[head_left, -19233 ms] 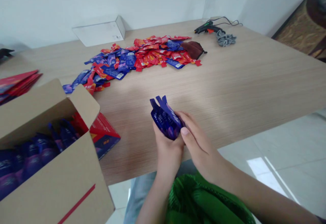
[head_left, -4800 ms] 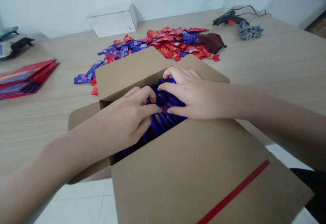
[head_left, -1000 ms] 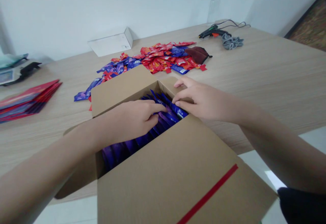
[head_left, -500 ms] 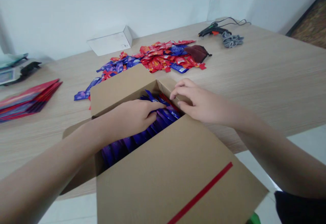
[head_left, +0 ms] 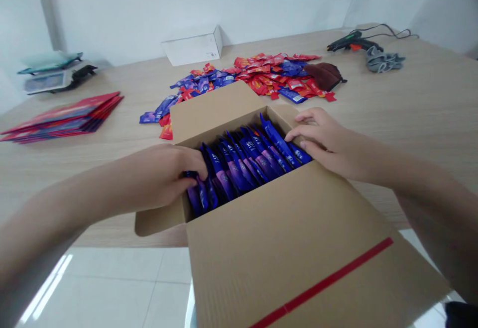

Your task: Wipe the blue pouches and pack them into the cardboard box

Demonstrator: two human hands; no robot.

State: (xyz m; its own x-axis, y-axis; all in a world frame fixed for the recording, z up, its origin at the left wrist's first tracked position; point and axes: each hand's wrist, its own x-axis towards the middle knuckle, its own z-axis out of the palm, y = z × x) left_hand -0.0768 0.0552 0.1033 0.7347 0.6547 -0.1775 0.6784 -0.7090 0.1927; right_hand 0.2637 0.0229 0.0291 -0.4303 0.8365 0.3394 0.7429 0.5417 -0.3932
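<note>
An open cardboard box [head_left: 317,228] holds a row of blue-purple sachets [head_left: 242,161] standing on edge. My left hand [head_left: 175,173] reaches into the box's left end. Its fingers curl down there, with the thumb against the end sachets, and the fingertips are partly hidden. At the opposite end, my right hand [head_left: 323,139] lies over the right wall with its fingers bent and apart. Its fingertips are by the last sachets, and I see nothing held in it.
Behind the box lies a pile of red and blue sachets [head_left: 261,76] with a dark brown cloth item [head_left: 324,75]. A white box [head_left: 192,47], flat red-purple packages [head_left: 67,119], a scale [head_left: 52,76], a glue gun [head_left: 349,42] and grey fabric [head_left: 384,60] surround it.
My left hand has moved from the middle of the sachets to the box's left end, uncovering the row. My right hand stays at the right wall. The view has shifted left.
</note>
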